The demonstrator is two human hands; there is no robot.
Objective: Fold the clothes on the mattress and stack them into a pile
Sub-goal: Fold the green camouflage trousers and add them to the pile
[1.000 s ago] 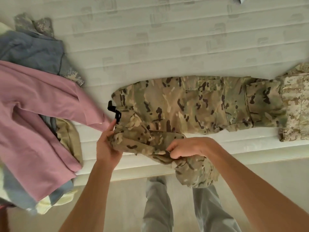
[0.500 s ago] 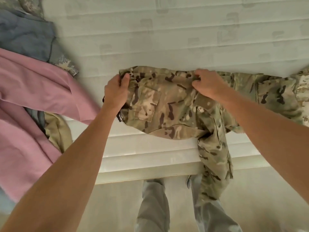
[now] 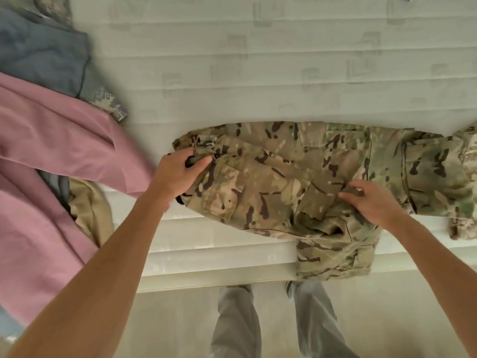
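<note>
Camouflage trousers (image 3: 296, 182) lie flat across the mattress (image 3: 258, 73), from the middle out to 3 o'clock. One leg end hangs over the near edge at about 5 o'clock.

Only the head view shows this. The left hand (image 3: 178, 174) curls its fingers and thumb around the waistband end, at about 9 o'clock from the middle. It seems to hold that end in place so the cloth does not slide. The right hand (image 3: 371, 202) pinches a fold of the cloth near the middle of the trousers, at about 4 o'clock. It looks ready to pull the loose leg up onto the bed.

Now the count. I see two hands and one pair of trousers being folded. At 9 o'clock waits a heap: one pink garment (image 3: 51, 151), one grey-blue garment (image 3: 38, 58), and one tan piece (image 3: 90, 210) under them. At 3 o'clock sits one lighter camouflage garment (image 3: 468, 187), touching the trousers. It may be the start of the pile.
</note>
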